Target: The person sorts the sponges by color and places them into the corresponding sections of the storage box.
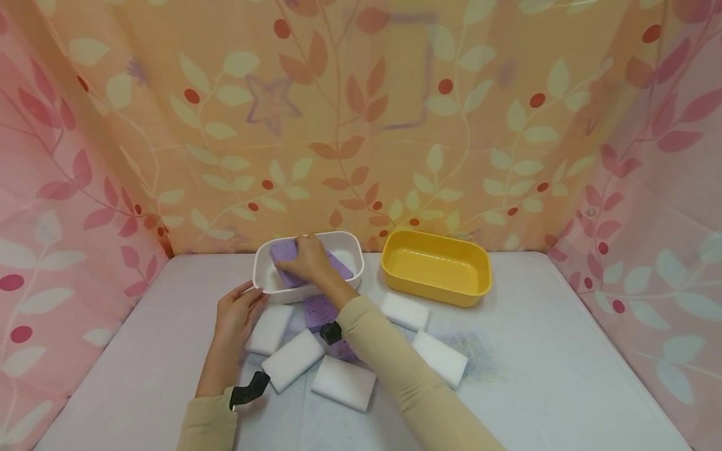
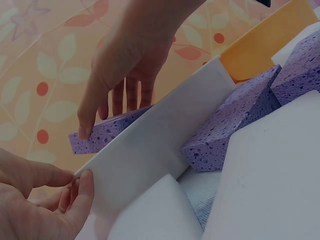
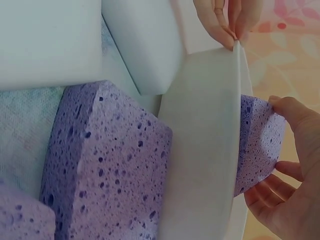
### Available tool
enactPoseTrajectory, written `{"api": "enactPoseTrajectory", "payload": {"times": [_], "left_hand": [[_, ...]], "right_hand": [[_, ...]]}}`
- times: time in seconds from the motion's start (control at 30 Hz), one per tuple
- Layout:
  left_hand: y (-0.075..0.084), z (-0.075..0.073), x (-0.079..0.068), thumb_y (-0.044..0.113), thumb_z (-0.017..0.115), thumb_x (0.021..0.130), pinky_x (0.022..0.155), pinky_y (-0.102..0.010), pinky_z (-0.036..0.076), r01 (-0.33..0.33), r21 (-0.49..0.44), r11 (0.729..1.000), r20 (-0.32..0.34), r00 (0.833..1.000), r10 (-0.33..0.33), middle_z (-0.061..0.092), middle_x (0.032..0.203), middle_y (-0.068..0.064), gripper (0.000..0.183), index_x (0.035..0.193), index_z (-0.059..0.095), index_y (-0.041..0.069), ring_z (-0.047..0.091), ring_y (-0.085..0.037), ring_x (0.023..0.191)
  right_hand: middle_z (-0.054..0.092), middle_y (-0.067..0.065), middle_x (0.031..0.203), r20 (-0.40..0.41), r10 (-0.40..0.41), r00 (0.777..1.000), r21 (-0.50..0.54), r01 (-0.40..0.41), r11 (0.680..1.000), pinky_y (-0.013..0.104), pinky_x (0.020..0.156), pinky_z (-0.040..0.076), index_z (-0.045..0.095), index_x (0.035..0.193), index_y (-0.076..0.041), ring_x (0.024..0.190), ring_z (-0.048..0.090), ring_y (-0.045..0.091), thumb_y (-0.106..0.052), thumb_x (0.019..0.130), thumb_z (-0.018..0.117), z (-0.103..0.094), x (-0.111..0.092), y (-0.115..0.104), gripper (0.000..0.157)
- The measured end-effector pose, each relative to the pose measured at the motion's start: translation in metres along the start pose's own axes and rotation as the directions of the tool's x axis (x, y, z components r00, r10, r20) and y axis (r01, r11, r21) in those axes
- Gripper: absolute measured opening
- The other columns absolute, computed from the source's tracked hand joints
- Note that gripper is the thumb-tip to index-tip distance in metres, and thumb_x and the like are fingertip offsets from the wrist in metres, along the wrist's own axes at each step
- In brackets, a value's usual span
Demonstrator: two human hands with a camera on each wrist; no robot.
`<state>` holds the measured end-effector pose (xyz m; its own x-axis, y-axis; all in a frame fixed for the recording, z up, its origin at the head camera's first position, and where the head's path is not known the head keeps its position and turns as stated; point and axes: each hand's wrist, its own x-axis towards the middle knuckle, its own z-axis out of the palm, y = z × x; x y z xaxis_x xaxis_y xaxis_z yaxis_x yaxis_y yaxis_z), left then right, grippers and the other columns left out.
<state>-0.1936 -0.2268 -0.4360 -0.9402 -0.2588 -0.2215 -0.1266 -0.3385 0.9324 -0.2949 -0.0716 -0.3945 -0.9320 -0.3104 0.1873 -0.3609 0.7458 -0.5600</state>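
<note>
My right hand grips a purple sponge inside the white tub, thumb on one side and fingers on the other. Another purple sponge lies in the tub under that hand. With thumb and fingers, my left hand pinches the tub's near left rim, as the left wrist view shows at the wall. In front of the tub a purple sponge rests on the table, and one more is partly hidden by the right forearm.
A yellow tub stands right of the white one. Several white sponge blocks lie in front, among them one at left, one near the front and one at right. A patterned curtain hangs behind the table.
</note>
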Motion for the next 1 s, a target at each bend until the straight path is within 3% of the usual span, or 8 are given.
{"api": "enactPoseTrajectory", "payload": {"times": [0.63,1.0], "left_hand": [[-0.001,-0.001,0.000,-0.008,0.051,0.105,0.094,-0.019,0.058,-0.010,-0.017,1.000,0.009,1.000,0.011,0.059,0.103,-0.001,0.060,0.159,0.026,-0.015,0.069,-0.001,0.084],[-0.002,-0.001,0.001,-0.008,0.051,0.106,0.094,-0.018,0.058,-0.009,-0.017,1.000,0.013,1.000,0.009,0.056,0.113,-0.007,0.060,0.159,0.025,-0.015,0.068,-0.002,0.088]], "right_hand": [[0.062,0.016,0.138,0.019,0.058,0.998,0.019,-0.058,0.998,0.034,0.110,0.051,0.063,0.139,0.002,0.128,0.059,0.029,-0.043,0.088,0.085,0.012,-0.003,-0.001,0.072],[0.064,0.013,0.131,0.011,0.059,0.998,-0.043,-0.059,0.997,0.033,0.105,0.053,0.065,0.138,-0.001,0.122,0.061,0.027,-0.047,0.088,0.084,0.022,-0.002,0.000,0.070]]}}
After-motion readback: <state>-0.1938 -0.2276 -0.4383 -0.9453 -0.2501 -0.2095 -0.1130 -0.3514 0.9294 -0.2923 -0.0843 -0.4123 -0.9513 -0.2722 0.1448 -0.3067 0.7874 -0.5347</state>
